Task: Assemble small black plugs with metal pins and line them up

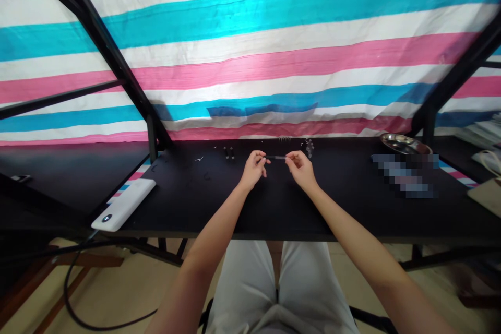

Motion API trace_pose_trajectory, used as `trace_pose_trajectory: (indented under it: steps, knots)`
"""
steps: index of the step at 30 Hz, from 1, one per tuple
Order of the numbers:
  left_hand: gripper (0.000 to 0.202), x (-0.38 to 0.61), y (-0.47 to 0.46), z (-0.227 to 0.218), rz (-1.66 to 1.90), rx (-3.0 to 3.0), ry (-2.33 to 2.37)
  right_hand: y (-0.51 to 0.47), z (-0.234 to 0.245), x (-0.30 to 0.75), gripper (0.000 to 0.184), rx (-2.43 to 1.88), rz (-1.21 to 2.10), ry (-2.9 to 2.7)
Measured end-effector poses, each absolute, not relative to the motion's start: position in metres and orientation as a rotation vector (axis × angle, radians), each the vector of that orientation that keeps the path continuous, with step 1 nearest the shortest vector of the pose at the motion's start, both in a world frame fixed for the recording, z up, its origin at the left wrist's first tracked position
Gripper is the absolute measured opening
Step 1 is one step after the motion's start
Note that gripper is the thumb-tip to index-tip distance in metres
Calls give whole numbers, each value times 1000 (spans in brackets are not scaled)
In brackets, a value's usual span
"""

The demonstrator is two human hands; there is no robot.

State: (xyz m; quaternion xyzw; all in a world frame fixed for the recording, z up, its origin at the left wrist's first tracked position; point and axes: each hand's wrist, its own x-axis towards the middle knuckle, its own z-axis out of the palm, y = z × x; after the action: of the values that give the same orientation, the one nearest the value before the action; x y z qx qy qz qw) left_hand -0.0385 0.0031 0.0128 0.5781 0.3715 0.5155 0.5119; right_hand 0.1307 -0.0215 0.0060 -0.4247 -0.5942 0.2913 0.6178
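Observation:
My left hand (pixel 255 169) and my right hand (pixel 300 167) are held a little apart over the black table. Between them runs a thin rod (pixel 278 157), dark toward the left and translucent grey toward the right. Each hand pinches one end of it with thumb and fingertips. Its exact kind is too small to make out. Left of my hands stand two small dark pieces (pixel 229 153) side by side. Just behind my right hand lies a cluster of small clear pieces (pixel 310 148), with a row of small parts (pixel 285 139) at the table's back edge.
A white power bank-like block (pixel 126 203) lies at the table's (pixel 282 214) left end. To the right are a round metal dish (pixel 407 143) and a blurred-out item (pixel 403 175). Thin white scraps (pixel 199 158) lie back left. Black frame posts (pixel 113 57) flank a striped sheet (pixel 274 62).

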Motion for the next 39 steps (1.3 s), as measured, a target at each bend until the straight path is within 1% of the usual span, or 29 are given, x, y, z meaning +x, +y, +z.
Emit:
trace_pose_trajectory:
  steps: [6,14,19,28,39]
  knots:
    - [20,-39,5,10,1226,1400,981,-21,7,133,21,-952,627,-1295]
    - [31,-38,-2,15,1158,1505,863,-16,-3,130,26,-974,758,-1500]
    - [30,-39,-2,15,1156,1519,852,-17,-1,130,30,-986,809,-1518]
    - [29,-39,-4,18,1138,1525,861,-18,1,131,30,-993,823,-1536]
    - [26,-38,-5,16,1085,1536,874,-17,1,130,31,-951,916,-1491]
